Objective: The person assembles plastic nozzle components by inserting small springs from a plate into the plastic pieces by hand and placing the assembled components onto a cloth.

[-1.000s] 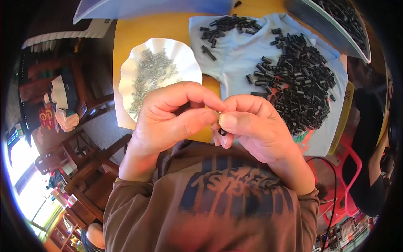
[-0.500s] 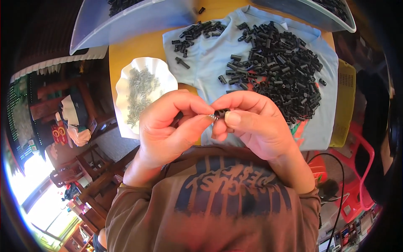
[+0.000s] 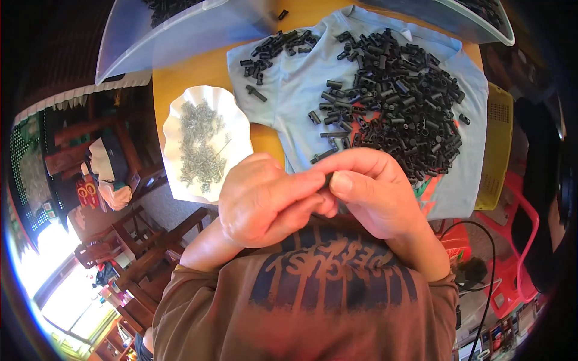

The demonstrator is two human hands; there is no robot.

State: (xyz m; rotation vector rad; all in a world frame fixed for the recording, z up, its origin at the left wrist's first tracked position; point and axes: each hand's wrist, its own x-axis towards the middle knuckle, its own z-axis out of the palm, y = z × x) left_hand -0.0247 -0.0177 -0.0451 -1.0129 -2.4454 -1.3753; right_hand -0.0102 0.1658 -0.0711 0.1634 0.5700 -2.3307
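- The yellow worktop (image 3: 198,72) is carrying everything, with a pale blue cloth (image 3: 301,84) spreading over its right half.
- A clear plastic tub (image 3: 180,36) is sitting at the far left edge, and a second tub (image 3: 481,18) is showing at the far right corner.
- A large heap of small black plastic parts (image 3: 397,90) is lying on the cloth, with a smaller cluster (image 3: 271,51) sitting apart near its far left corner.
- A white scalloped dish (image 3: 232,120) is resting on the worktop just left of the cloth, holding a pile of small grey metal springs (image 3: 201,144).
- The left hand (image 3: 265,201) and right hand (image 3: 373,192) are meeting close to the chest, well this side of the heap.
- Both sets of fingers are closing together, thumb and forefinger tips pinching one small black piece (image 3: 329,178) between them; most of it is hidden, so whether a spring is with it cannot be told.
- Judging by this, the fitting step is in hand: one piece is being worked at the fingertips.
- The next move is likely calling for steady pinch pressure and careful alignment, since the piece is tiny and could slip.
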